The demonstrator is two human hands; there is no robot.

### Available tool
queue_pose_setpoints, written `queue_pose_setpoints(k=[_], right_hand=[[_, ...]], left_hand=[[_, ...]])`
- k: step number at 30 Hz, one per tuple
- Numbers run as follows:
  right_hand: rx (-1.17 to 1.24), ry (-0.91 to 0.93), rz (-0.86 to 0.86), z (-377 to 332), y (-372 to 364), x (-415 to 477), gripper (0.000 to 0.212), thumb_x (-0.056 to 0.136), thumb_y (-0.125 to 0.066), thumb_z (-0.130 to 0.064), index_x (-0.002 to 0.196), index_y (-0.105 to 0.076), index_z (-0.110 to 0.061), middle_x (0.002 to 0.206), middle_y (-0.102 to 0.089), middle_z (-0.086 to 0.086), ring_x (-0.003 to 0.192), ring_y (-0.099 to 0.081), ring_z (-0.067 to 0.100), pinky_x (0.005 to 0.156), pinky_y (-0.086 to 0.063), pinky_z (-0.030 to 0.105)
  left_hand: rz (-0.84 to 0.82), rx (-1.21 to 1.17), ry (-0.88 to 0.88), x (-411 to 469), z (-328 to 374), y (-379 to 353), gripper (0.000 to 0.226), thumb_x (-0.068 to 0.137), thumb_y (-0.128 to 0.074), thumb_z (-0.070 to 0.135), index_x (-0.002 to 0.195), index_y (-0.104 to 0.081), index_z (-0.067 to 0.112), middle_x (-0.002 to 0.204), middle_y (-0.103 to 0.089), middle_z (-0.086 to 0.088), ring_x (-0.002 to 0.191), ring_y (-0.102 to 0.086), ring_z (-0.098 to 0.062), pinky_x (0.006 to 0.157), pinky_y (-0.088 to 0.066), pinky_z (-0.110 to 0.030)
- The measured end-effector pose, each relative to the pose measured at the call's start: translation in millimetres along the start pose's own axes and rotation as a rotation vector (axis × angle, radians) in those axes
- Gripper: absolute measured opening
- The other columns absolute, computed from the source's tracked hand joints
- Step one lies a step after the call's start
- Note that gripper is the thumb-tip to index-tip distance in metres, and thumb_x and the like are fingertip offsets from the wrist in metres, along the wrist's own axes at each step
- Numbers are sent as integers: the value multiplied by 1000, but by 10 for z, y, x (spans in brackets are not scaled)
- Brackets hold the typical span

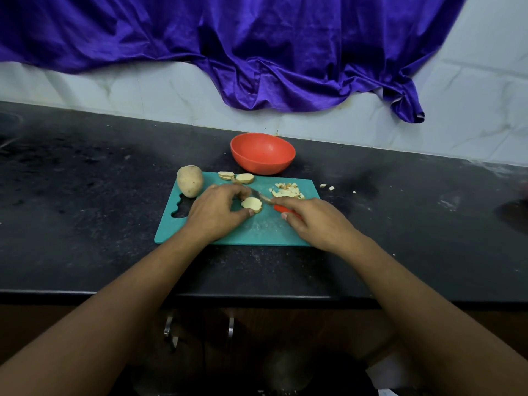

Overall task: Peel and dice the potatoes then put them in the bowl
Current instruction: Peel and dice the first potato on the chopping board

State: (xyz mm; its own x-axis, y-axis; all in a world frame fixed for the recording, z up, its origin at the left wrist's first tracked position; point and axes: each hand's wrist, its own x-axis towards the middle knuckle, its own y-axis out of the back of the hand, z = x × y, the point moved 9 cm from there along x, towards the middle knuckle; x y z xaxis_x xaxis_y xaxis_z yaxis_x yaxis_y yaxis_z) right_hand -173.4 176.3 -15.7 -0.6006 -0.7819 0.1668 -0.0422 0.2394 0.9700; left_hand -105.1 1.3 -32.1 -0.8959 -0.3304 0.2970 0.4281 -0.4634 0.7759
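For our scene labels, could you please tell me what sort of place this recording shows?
Most likely a home kitchen: a black stone countertop backs onto a pale tiled wall, and a teal plastic cutting board carries a whole brown potato and diced pieces, with a red-orange round bowl behind.

Two bare arms show, uncovered from the lower corners of the frame to the fingertips. The left forearm point(123, 304) fills the lower left and the right forearm point(423, 304) the lower right, both tapering to slim wrists. The left grip point(218, 214) and right grip point(313, 221) are bare too, with short-trimmed thumbnails point(284, 215).
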Motion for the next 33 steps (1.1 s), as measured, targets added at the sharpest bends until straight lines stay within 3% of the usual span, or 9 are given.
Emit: queue_pose_setpoints(k=[5, 9, 12, 16, 25, 29, 33], right_hand=[[51, -157, 82, -23, -7, -182, 43, 105, -47, -36, 147, -50, -39, 103, -68, 0, 90, -62, 22, 71, -42, 34], [42, -227, 97, -139, -20, -250, 44, 105, -45, -35, 148, -48, -38, 108, -67, 2, 94, -63, 22, 73, -47, 35], [-13, -222, 97, -283, -46, -257, 47, 105, -42, -34, 152, -43, -38, 108, -68, 4, 97, -63, 25, 72, -48, 38], [-77, -188, 105, -440, -56, -254, 47, 106, -40, -32, 153, -43, -33, 106, -69, 6, 95, -63, 27, 67, -37, 35], [-49, -123, 19, -363, -2, -209, 46, 105, -43, -32, 151, -44, -37, 111, -69, 7, 98, -62, 27, 70, -40, 36], [93, -236, 123, -258, 59, -257, 44, 105, -46, -34, 148, -49, -39, 106, -71, 2, 90, -63, 22, 69, -47, 35], [51, -228, 117, -394, 15, -310, 44, 105, -44, -35, 150, -47, -37, 92, -61, -2, 76, -52, 16, 65, -39, 32]], left_hand=[[-4, 54, -22, 16, 12, -19, 51, 85, -75, 50, 132, -66, 31, 127, -66, 11, 115, -59, -13, 95, -53, -41], [-16, 138, -20, 20, 42, -45, 55, 87, -70, 54, 136, -64, 29, 130, -62, 2, 122, -56, -19, 96, -52, -45], [-23, 167, -10, 18, 44, -50, 51, 88, -68, 57, 132, -66, 31, 128, -62, 0, 120, -56, -20, 94, -52, -45], [-3, 152, 1, 7, 32, -38, 46, 85, -70, 58, 122, -71, 31, 118, -65, 3, 112, -59, -17, 88, -51, -38], [60, 123, 60, -17, 36, 18, 41, 78, -77, 59, 105, -73, 28, 107, -67, 7, 99, -61, -11, 79, -51, -33], [61, 105, 73, -8, 11, 15, 45, 76, -77, 62, 104, -73, 27, 105, -67, 9, 96, -62, -10, 78, -53, -34], [56, 80, 59, -11, 1, 14, 51, 75, -78, 62, 113, -73, 28, 104, -67, 10, 94, -63, -8, 76, -52, -32]])
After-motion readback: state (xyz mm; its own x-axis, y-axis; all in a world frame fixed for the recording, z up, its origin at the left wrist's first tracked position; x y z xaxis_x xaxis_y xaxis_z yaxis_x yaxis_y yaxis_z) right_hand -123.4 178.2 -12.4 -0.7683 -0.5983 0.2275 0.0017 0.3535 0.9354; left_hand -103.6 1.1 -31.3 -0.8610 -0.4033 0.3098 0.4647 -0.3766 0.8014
